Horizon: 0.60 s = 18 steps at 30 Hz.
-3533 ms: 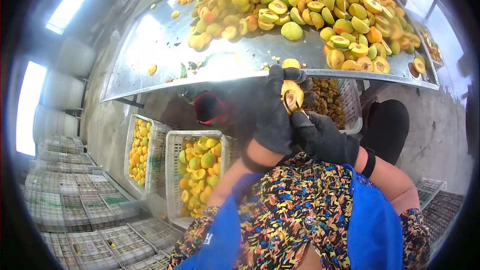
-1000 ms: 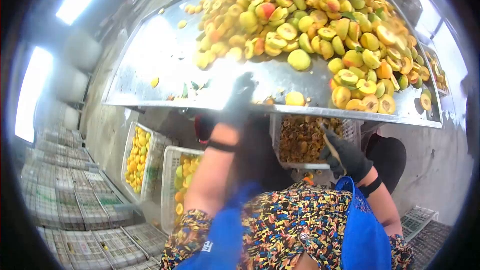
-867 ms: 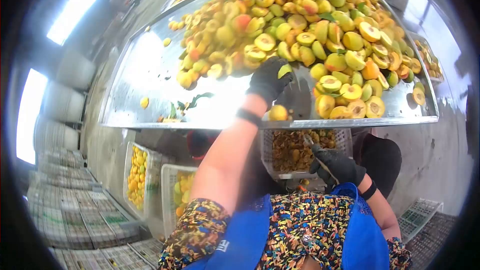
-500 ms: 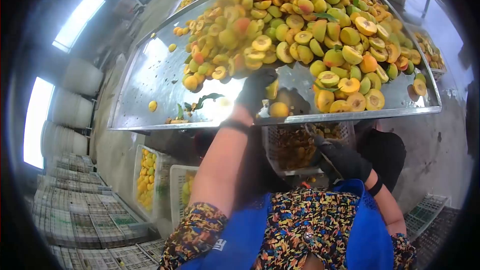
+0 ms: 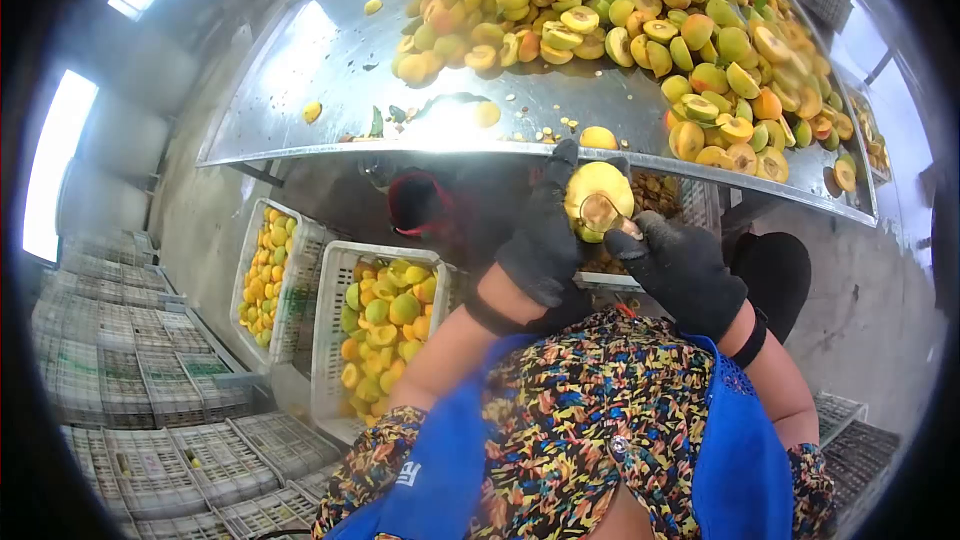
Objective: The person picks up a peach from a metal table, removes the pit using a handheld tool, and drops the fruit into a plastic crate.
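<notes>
My left hand (image 5: 545,245), in a black glove, grips a yellow peach half (image 5: 598,197) just below the front edge of the metal table (image 5: 330,70), cut face towards me. My right hand (image 5: 685,270), also black-gloved, presses a small pitting tool (image 5: 628,228) against the stone in the half. The tool's tip sits at the pit; most of the tool is hidden inside the glove. A big heap of whole and halved peaches (image 5: 640,30) covers the far and right part of the table.
A white crate of peach halves (image 5: 385,325) stands on the floor at my left, a second one (image 5: 262,275) beyond it. A crate of pits (image 5: 660,195) sits under the table edge. Stacked empty crates (image 5: 130,390) fill the lower left. A loose peach (image 5: 598,137) lies near the edge.
My left hand came back from the heap on the table with a peach half and dropped below the edge. My right hand rose with the tool to meet it.
</notes>
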Tool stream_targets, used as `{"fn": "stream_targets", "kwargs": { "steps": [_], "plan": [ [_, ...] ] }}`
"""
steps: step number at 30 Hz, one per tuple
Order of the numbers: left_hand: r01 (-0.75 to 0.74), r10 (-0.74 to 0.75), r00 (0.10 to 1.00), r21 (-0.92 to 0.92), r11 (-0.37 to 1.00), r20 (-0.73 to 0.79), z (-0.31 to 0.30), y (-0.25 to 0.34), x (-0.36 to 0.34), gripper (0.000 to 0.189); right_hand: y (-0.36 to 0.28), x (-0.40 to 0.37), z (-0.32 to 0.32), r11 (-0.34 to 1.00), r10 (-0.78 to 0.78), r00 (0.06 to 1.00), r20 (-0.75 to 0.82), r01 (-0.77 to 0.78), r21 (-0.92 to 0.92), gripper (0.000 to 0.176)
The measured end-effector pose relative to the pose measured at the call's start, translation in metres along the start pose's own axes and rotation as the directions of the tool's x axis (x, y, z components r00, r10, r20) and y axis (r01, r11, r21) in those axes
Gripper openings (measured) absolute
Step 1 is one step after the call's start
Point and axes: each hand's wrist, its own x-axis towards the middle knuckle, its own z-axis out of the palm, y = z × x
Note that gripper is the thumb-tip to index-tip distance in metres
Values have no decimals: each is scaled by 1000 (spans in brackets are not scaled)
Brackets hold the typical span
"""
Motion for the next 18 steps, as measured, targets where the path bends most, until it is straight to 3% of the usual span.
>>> {"fn": "stream_targets", "kwargs": {
  "steps": [3, 4, 6, 10, 12, 14, 16, 18],
  "plan": [
    [74, -60, 993, -129, 989, 105, -2, 18, 0, 42, -3, -4, -1, 998, 69, 998, -14, -68, 5, 23],
    [72, -65, 990, -54, 996, 128, -6, 24, 1, 42, -4, -4, -2, 995, 101, 995, -22, -101, 22, 22],
    [71, -67, 984, -19, 997, 165, -2, 23, 3, 42, 6, -5, -3, 994, 82, 997, -16, -81, 70, 22],
    [94, -75, 991, -182, 979, 108, -1, 5, -9, 40, 2, -4, -1, 999, -21, 1000, 6, 21, 44, 23],
    [16, -11, 999, -120, 993, 40, -1, -15, -12, 40, 8, -3, 4, 1000, -4, 1000, 6, 4, 1, 24],
    [-120, 119, 993, 70, 990, 27, -4, -22, -12, 45, 9, -4, 8, 1000, -1, 1000, -8, 1, -10, 26],
    [-6, 6, 999, 1, 1000, 51, -3, -7, -14, 45, 11, -3, 10, 1000, -24, 999, -35, 24, 3, 27],
    [-102, 92, 991, 113, 988, 97, -5, -2, -14, 46, 14, -5, 14, 999, -31, 999, -34, 30, -39, 29]
  ]
}}
